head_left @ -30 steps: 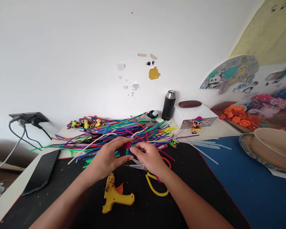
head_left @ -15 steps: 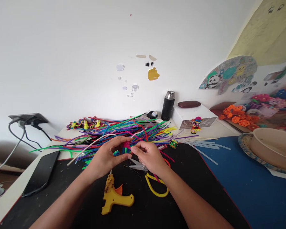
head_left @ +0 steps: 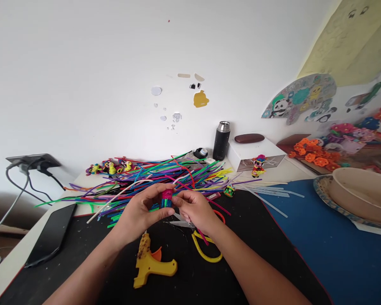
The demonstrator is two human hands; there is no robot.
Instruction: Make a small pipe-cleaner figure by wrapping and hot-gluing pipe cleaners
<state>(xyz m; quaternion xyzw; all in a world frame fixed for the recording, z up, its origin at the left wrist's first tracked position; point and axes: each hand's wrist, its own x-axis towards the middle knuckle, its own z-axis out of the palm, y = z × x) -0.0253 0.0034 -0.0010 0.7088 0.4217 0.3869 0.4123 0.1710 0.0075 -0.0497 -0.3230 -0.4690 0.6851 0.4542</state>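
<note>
A small figure piece (head_left: pixel 167 198), pink on top with green and blue below, is pinched between the thumb and fingers of my left hand (head_left: pixel 141 212). My right hand (head_left: pixel 197 209) has its fingers closed at the right side of the piece, on a magenta pipe cleaner (head_left: pixel 203 238) whose tail hangs below the palm. Scissors with yellow handles (head_left: pixel 206 256) lie partly under my right hand. A yellow glue gun (head_left: pixel 155 264) rests on the black mat (head_left: pixel 114 279) below my left hand. Behind both hands spreads a pile of coloured pipe cleaners (head_left: pixel 158 173).
A black phone (head_left: pixel 52 235) lies at the left. Along the wall stand a black flask (head_left: pixel 221 142) and a white box (head_left: pixel 257 154), with a small figure (head_left: pixel 258 166) before it. A large bowl (head_left: pixel 362 197) sits at the right.
The piece has turned between my fingers, showing more of its pink top and green and blue lower part. The whole view has shifted slightly.
</note>
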